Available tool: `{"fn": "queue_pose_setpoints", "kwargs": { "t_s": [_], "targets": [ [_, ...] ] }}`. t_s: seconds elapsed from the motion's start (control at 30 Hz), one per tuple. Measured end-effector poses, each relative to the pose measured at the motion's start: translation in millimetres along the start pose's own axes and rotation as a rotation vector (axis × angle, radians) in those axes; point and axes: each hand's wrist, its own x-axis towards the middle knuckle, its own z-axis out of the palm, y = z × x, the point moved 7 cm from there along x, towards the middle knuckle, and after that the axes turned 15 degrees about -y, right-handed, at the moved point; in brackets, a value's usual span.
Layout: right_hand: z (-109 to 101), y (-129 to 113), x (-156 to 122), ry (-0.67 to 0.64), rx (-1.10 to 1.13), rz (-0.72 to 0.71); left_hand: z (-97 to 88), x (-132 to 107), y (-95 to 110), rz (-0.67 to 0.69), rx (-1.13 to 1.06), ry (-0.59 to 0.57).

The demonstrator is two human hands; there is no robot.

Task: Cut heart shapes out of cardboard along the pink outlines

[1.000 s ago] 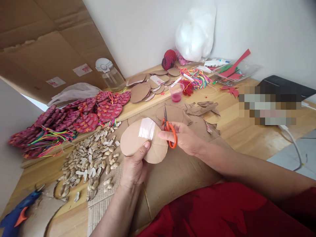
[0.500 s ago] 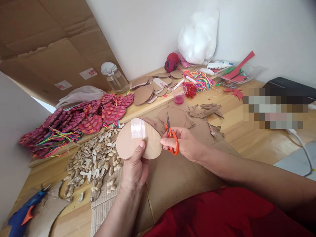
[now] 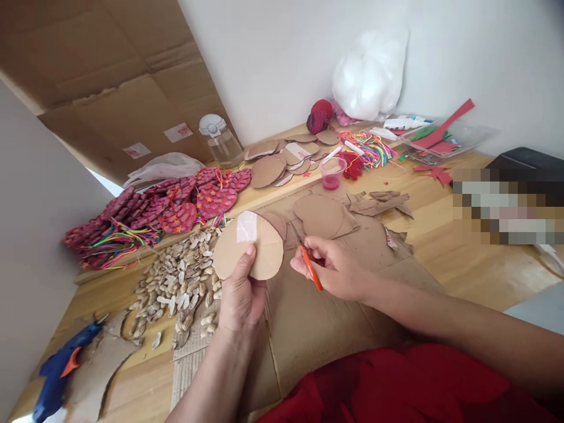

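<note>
My left hand [image 3: 244,291] pinches a rounded cardboard cutout [image 3: 267,249] by its lower edge, thumb on the face and fingers behind. A strip of shiny tape [image 3: 247,227] crosses the top of that piece. My right hand [image 3: 337,267] is closed around orange-handled scissors [image 3: 312,269], whose dark blades point up and to the left, a short way right of the cutout and apart from it. Beyond the scissors, another cardboard cutout [image 3: 318,212] lies on a large cardboard sheet [image 3: 317,335].
Peanut shells [image 3: 176,276] are heaped at the left, behind a blue glue gun [image 3: 66,367]. Decorated pink pieces [image 3: 145,208] with coloured cords are piled beyond. Cardboard discs [image 3: 267,171], a small cup [image 3: 331,173] and cardboard scraps [image 3: 381,204] lie farther back.
The right hand has turned the scissors, so the handles now appear edge-on and the blades lean more to the left. The cutout has turned slightly in my left hand. The camera view has shifted.
</note>
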Motion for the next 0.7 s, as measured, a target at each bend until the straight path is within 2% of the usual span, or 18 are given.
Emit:
{"fn": "queue_pose_setpoints", "kwargs": {
  "t_s": [0.1,0.27,0.7],
  "targets": [
    [1.1,-3.5,-1.9,-0.001,-0.098,-0.008,-0.4,0.4,1.4,-0.003,-0.031,0.008],
    [12.4,-7.3,-4.8,-0.076,-0.181,-0.011,-0.8,-3.1,0.0,-0.02,-0.041,0.036],
    [8.6,-14.6,-8.8,0.052,-0.494,-0.022,5.8,-14.6,0.5,0.061,-0.031,0.101]
  ]
}}
